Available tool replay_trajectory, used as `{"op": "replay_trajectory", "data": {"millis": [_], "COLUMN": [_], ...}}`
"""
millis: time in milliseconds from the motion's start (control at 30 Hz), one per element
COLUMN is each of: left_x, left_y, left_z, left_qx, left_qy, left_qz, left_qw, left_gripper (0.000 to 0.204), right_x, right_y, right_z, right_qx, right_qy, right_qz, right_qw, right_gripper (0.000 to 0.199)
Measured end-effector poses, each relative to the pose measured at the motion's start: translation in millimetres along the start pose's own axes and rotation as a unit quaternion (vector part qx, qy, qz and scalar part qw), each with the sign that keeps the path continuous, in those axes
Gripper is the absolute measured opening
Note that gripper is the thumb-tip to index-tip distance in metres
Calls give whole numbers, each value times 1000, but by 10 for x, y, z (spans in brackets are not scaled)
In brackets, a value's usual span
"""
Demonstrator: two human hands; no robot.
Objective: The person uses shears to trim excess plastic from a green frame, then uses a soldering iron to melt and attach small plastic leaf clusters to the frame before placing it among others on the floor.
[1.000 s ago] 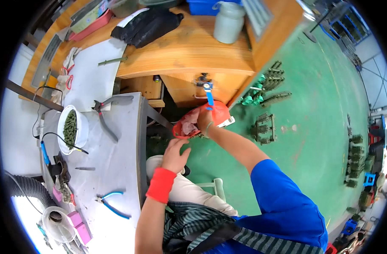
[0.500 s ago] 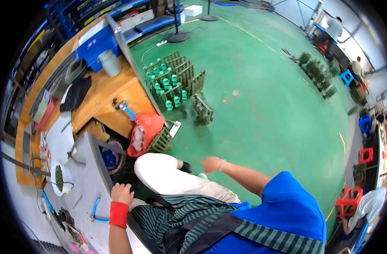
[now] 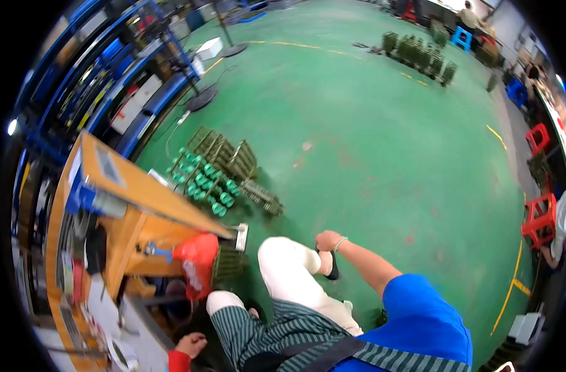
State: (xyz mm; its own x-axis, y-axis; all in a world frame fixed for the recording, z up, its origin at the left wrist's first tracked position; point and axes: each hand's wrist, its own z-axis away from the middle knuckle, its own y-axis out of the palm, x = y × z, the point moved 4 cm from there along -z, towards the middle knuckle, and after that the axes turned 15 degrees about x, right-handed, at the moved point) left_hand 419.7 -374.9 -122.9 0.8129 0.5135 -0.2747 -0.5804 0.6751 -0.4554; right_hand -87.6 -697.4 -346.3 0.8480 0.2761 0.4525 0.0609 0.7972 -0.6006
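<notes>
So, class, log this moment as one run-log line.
left hand: near grey table | right hand: near white trousers | red bag: beside wooden desk

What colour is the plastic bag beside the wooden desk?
The bag is bright red; it shows best in the head view.

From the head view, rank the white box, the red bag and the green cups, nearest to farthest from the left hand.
1. Red bag: just ahead of the left hand, by the wooden desk.
2. Green cups: farther ahead, past the bag.
3. White box: farthest, upper left, near the blue shelving.
</notes>
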Motion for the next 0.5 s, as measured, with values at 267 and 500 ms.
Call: {"op": "replay_trajectory", "data": {"millis": [267,500], "left_x": [-1676,-3066], "left_y": [-763,-1581], "left_z": [-1883,-2147], "left_qx": [91,173], "left_qy": [228,197], "left_qz": [-68,-190], "left_qw": [967,946], "left_gripper": [29,29], "right_x": [-1357,-398], "right_y": [1155,2137], "right_z": [855,3611], "right_qx": [4,197], "right_qy": [247,212], "right_qz": [-226,-128], "right_qw": [942,949], "right_gripper": [29,20]}}
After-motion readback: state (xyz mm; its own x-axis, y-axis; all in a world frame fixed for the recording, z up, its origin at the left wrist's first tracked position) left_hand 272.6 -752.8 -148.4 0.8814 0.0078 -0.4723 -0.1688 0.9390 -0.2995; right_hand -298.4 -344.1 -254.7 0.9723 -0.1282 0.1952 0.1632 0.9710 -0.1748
